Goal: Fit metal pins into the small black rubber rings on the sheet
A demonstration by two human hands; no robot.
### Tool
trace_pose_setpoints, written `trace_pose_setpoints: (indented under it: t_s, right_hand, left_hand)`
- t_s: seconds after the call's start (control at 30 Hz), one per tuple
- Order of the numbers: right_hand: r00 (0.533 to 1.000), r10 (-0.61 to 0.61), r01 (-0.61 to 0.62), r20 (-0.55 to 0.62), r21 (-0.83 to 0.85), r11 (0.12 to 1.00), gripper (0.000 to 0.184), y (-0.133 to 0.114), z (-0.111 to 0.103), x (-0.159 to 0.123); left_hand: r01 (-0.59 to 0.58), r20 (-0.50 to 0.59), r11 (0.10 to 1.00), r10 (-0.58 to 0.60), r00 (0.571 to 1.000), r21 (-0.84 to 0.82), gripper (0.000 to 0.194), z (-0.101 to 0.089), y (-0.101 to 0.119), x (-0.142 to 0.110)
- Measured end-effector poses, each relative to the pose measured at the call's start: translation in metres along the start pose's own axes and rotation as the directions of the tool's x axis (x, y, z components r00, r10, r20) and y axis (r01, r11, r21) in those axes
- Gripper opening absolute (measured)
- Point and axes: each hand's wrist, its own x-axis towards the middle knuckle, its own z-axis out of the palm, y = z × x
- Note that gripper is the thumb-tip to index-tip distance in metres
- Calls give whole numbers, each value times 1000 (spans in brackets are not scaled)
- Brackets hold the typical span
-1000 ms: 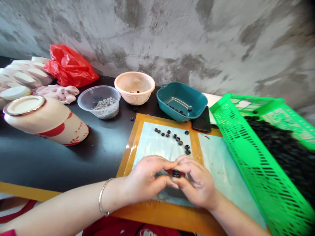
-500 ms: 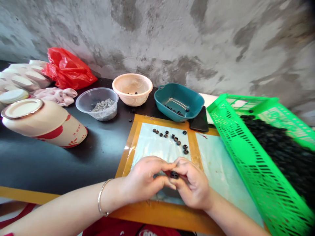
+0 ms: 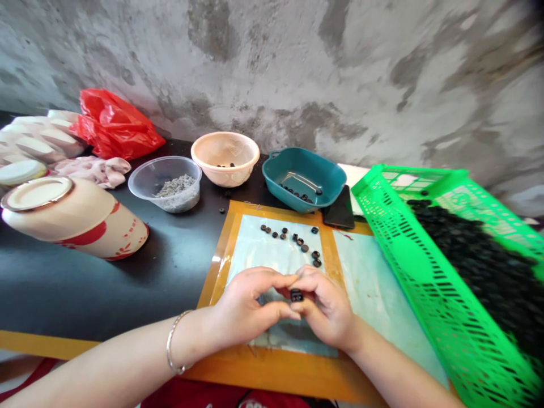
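A small black ring-like part (image 3: 296,295) is pinched between the fingertips of my left hand (image 3: 250,300) and my right hand (image 3: 325,309), which meet in front of me. Both hands have thumb and forefinger closed around it. Beneath them lies a pale blue sheet (image 3: 255,255) edged with brown tape. Several similar small black parts (image 3: 305,248) are scattered on that sheet just beyond my hands. The finer shape of the held piece is too small to make out.
Right of my arms stands a green plastic basket (image 3: 408,283) heaped with black pieces. Along the wall are a teal basin (image 3: 289,195), a peach bowl (image 3: 225,175), a clear bowl (image 3: 147,190) of grey bits and a red bag (image 3: 117,127). A cream-and-red flask (image 3: 85,221) stands left; a phone (image 3: 340,212) lies behind.
Both hands still hold the small black part together; it has turned slightly between the fingertips. The view has shifted a little.
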Motion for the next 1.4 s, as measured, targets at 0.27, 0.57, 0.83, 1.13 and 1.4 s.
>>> trace_pose_setpoints:
  t_s: [0.27, 0.57, 0.83, 1.13, 1.4]
  right_hand:
    - [875, 456, -431, 164, 694, 577, 41, -3, 10, 1]
    - [879, 419, -448, 228, 698, 559, 31, 3, 8, -4]
    - [989, 138, -146, 54, 199, 969, 17, -10, -8, -1]
    - [991, -120, 126, 60, -113, 986, 17, -15, -17, 6]
    - [985, -131, 153, 116, -206, 966, 14, -10, -5, 0]
  left_hand:
    - [-126, -56, 991, 123, 991, -53, 32, -3, -3, 0]
    - [-104, -60, 993, 100, 993, -64, 23, -2, -4, 1]
    - [-45, -2, 986, 45, 999, -160, 32, -2, -3, -2]
    - [297, 202, 868, -233, 951, -398, 50, 2, 0, -2]
    - [114, 83, 993, -111, 990, -21, 31, 3, -2, -5]
